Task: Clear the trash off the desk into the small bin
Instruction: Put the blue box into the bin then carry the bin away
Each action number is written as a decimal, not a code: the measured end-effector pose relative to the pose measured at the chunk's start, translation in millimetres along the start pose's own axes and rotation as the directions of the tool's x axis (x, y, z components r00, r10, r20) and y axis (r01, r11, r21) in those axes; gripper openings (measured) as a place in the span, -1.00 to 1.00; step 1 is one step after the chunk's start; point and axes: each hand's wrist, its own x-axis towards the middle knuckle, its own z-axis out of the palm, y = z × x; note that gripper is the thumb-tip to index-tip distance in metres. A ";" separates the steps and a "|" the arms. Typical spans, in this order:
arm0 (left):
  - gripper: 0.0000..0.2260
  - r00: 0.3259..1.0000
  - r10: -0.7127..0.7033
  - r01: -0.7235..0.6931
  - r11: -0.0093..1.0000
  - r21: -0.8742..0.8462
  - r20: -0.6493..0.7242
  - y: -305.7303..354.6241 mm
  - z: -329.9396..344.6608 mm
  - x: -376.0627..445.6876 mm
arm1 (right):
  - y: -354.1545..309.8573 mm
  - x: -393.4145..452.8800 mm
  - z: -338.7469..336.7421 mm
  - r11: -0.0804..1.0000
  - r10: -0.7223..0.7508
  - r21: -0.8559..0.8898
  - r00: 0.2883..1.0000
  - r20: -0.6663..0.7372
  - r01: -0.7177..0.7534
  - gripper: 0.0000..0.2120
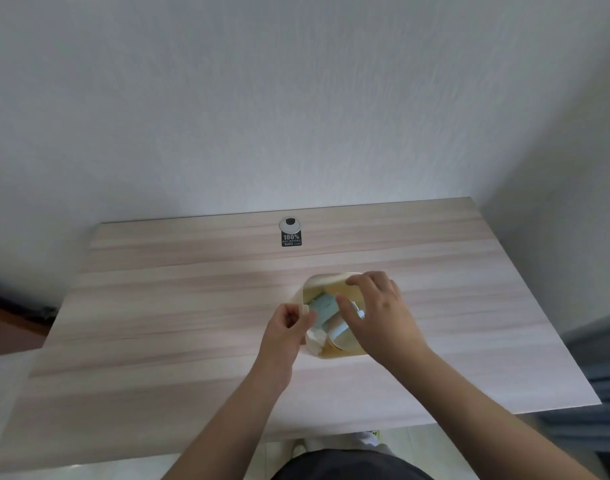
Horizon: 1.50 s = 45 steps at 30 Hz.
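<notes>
We stand over a pale wooden counter (pixel 192 306) set against a white wall; the small cream bin (pixel 326 279) sits on it a little right of centre, and both our hands are at it. Our left hand (pixel 286 332) pinches the bin's near-left rim between thumb and fingers, steadying it; our right hand (pixel 379 317) is spread over the opening with fingers loosely curved, the fingertips resting on the far rim and the thumb reaching down among the contents. We cannot tell whether the right hand grips anything or merely presses the load down; the blur and the hand itself hide that.

Inside the bin we see a light blue packet (pixel 324 304) lying aslant, some crumpled white paper (pixel 315 337) at the near-left corner, and a pale rounded thing, perhaps a cup (pixel 341 332), half under our right hand; all of it sits within the walls, though packed high.

As for progress, we judge the task nearly done; the rest of the counter shows no loose litter, only a round cable grommet (pixel 290 224) near the back edge with a black sticker (pixel 291 238) just below it, and both look like fixtures and not trash. What seems left is to settle the contents so nothing springs out over the rim, then let go of the bin.
</notes>
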 end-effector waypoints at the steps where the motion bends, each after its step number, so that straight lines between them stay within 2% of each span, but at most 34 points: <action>1: -0.86 1.000 -0.013 0.013 1.000 0.000 -0.002 0.3 -2.4 -0.2 | 0.7 -1.0 -5.8 1.000 -0.018 -0.006 0.999 -0.034 0.018 -0.70; 4: -0.88 0.999 -0.047 0.047 0.999 -0.011 -0.006 2.8 -8.4 -0.4 | 10.6 -3.5 -23.6 0.999 -0.035 -0.004 0.996 -0.077 0.035 -0.76; 9: -0.81 0.996 -0.081 0.083 0.996 -0.027 0.047 8.6 -17.2 1.4 | 38.8 -15.7 -38.1 0.998 0.053 0.039 0.998 -0.022 -0.052 -0.76; 11: -0.70 0.993 -0.080 0.084 0.996 -0.035 0.089 11.7 -20.5 2.3 | 50.0 -22.4 -40.5 0.992 0.112 0.056 0.993 0.041 -0.114 -0.62; 13: -0.60 0.987 -0.087 0.094 0.995 -0.045 0.136 15.2 -22.3 4.4 | 60.9 -31.6 -41.9 0.993 0.111 0.010 0.974 0.199 -0.115 -0.44; 15: -0.51 0.978 -0.118 0.129 0.990 -0.055 0.173 17.9 -22.2 8.2 | 67.7 -42.3 -39.3 0.995 0.099 -0.036 0.913 0.396 -0.093 -0.23; 17: -0.54 0.963 -0.190 0.201 0.979 -0.041 0.191 19.9 -20.4 13.0 | 69.4 -51.7 -33.1 0.995 0.093 -0.013 0.865 0.492 -0.099 -0.05; 20: -0.76 0.942 -0.270 0.276 0.961 -0.001 0.201 19.1 -15.1 15.5 | 67.6 -59.9 -23.5 0.979 0.130 0.077 0.870 0.476 -0.188 0.07; 24: -0.61 0.938 -0.279 0.270 0.960 0.073 0.206 12.3 -7.8 12.9 | 68.3 -63.9 -16.2 0.950 0.201 0.128 0.871 0.449 -0.285 0.14; 29: -0.48 0.938 -0.257 0.232 0.964 0.129 0.232 7.9 3.4 7.1 | 69.6 -69.5 -15.2 0.910 0.158 0.279 0.879 0.450 -0.306 0.02; 31: -0.47 0.944 -0.229 0.198 0.969 0.147 0.238 7.5 10.3 3.0 | 73.6 -72.5 -16.7 0.896 0.158 0.314 0.885 0.438 -0.315 0.05; 37: -0.72 0.965 -0.071 0.013 0.974 0.227 0.251 8.6 39.3 -11.8 | 92.7 -86.6 -25.1 0.872 0.157 0.391 0.924 0.350 -0.296 0.05; 40: -0.69 0.975 -0.040 -0.014 0.970 0.241 0.220 9.4 60.5 -23.8 | 103.8 -92.7 -38.3 0.877 0.145 0.398 0.937 0.316 -0.270 0.02; 45: -0.61 0.981 0.083 -0.137 0.938 0.317 0.176 0.9 91.2 -49.8 | 126.3 -101.6 -65.0 0.864 0.104 0.449 0.954 0.282 -0.227 -0.01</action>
